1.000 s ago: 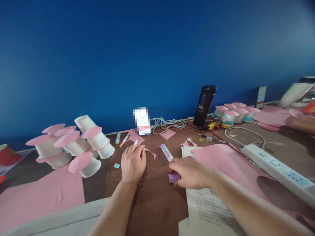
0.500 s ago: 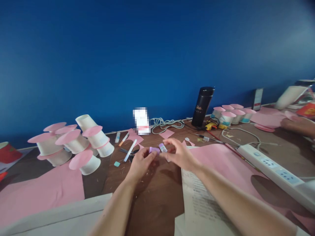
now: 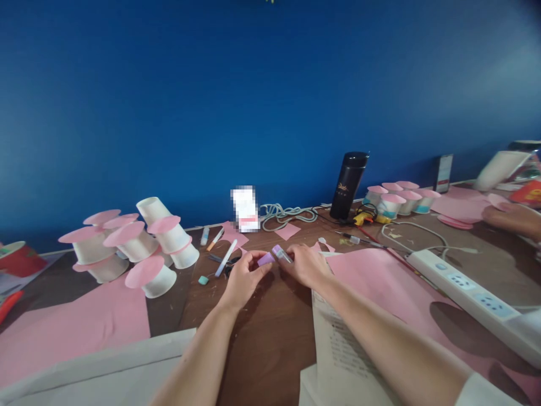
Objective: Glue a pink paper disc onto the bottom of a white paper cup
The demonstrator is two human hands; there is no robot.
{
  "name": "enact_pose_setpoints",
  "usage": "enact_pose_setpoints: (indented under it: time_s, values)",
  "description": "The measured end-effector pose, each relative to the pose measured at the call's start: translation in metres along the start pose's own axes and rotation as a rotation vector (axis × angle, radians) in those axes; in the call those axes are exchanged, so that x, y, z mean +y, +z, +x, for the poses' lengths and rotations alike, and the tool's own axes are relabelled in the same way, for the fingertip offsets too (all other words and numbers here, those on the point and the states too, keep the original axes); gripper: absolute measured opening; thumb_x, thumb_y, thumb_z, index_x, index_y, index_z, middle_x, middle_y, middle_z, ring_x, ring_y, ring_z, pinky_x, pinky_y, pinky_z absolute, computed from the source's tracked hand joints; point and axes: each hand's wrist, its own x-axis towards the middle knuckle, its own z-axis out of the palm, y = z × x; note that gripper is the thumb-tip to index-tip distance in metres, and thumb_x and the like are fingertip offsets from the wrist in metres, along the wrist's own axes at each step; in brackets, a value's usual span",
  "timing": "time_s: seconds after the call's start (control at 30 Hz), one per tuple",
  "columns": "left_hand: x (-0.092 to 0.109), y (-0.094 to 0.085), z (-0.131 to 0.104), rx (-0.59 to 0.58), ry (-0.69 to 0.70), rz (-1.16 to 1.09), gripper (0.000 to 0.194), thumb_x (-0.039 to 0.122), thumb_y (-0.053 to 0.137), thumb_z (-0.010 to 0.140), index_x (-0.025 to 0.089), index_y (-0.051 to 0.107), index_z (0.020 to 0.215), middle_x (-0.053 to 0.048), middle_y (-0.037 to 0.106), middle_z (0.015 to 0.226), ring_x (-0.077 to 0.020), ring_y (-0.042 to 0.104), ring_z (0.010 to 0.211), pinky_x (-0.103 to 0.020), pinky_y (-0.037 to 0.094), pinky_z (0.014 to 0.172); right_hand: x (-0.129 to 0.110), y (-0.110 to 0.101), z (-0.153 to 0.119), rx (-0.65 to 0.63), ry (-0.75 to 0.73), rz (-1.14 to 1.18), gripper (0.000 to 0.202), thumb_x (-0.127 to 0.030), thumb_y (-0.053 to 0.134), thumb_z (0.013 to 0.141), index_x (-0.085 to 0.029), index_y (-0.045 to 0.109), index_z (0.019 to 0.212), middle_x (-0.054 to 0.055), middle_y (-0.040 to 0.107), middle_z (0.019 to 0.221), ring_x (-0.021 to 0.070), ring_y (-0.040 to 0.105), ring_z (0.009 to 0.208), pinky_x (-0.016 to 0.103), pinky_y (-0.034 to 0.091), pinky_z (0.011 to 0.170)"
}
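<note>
Over the brown table (image 3: pixel 266 355), my left hand (image 3: pixel 245 279) pinches a small purple cap (image 3: pixel 265 259). My right hand (image 3: pixel 307 264) has its fingers closed round a small clear tube with a purple end (image 3: pixel 282 254). Cap and tube are very close together; whether they touch is hard to tell. Left of my hands lie a white pen (image 3: pixel 226 257), dark scissors (image 3: pixel 222 260) and a small teal piece (image 3: pixel 203 280). Pink paper (image 3: pixel 363 270) and a printed sheet (image 3: pixel 338 338) are under and beside my right forearm.
Paper cups with pink discs (image 3: pixel 146 273) stand stacked at left. A bright phone (image 3: pixel 245 208), coiled cable (image 3: pixel 287 214) and black flask (image 3: pixel 349 186) are at the back. A power strip (image 3: pixel 469 293) lies at right; beyond it is another person's hand (image 3: pixel 511 219).
The purple cap has tilted in my left hand. My right hand's fingers have closed in more around the tube. The view has shifted slightly.
</note>
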Motion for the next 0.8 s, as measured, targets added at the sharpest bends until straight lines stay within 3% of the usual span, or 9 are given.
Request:
enact_pose_setpoints:
  time_s: [0.17,0.27,0.5,0.8]
  values:
    - [-0.001,0.000,0.001,0.037,0.003,-0.033,0.040,0.034,0.071,0.068,0.015,0.060,0.102,-0.006,0.067,0.091,-0.0178,0.061,0.083,-0.030,0.046,0.075,0.004,-0.009,0.012,0.036,0.173,0.833,0.035,-0.052,0.057,0.079,-0.021,0.068,0.090,0.004,0.070,0.086,0.0184,0.064,0.079,0.025,0.046,0.060]
    - [-0.001,0.002,0.001,0.030,-0.005,-0.049,0.041,0.033,0.072,0.066,0.014,0.059,0.101,-0.006,0.067,0.091,-0.0175,0.060,0.082,-0.030,0.045,0.075,0.003,-0.011,0.009,0.027,0.191,1.112,0.035,-0.051,0.063,0.075,-0.021,0.067,0.094,0.004,0.069,0.093,0.0187,0.064,0.086,0.024,0.048,0.061]
    - [-0.005,0.003,0.002,0.011,0.021,-0.100,0.037,0.027,0.071,0.067,0.016,0.056,0.099,-0.002,0.064,0.086,-0.0146,0.058,0.078,-0.027,0.043,0.071,-0.006,-0.006,-0.002,0.030,0.054,1.008,0.031,-0.047,0.066,0.074,-0.023,0.066,0.093,0.000,0.067,0.083,0.0174,0.060,0.079,0.028,0.048,0.069]
    - [-0.009,0.002,0.002,0.003,0.031,-0.064,0.035,0.025,0.067,0.070,0.017,0.056,0.102,-0.001,0.062,0.081,-0.0130,0.056,0.072,-0.024,0.041,0.064,-0.009,-0.008,-0.005,0.006,-0.037,0.964,0.038,-0.043,0.063,0.078,-0.022,0.062,0.110,0.001,0.067,0.095,0.0182,0.059,0.089,0.029,0.045,0.079]
